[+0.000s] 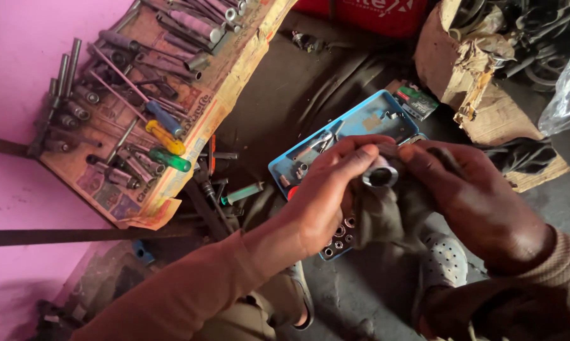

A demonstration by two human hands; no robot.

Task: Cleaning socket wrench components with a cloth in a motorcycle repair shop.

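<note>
Both hands are meeting at the centre of the view — the left hand (326,196) and the right hand (477,199) are gripping a round metal socket (380,175) wrapped in a dark rag (386,215). A blue tool case (351,129) is lying open just behind them at twelve o'clock, and screwdrivers (165,142) are resting on a cardboard-covered shelf (139,113) at ten o'clock.

The light is soft and a bit dim. The pink wall (19,57) on the left looks bright. The floor (278,95) in the middle is dark and shadowy. The edges look slightly blurry.
</note>
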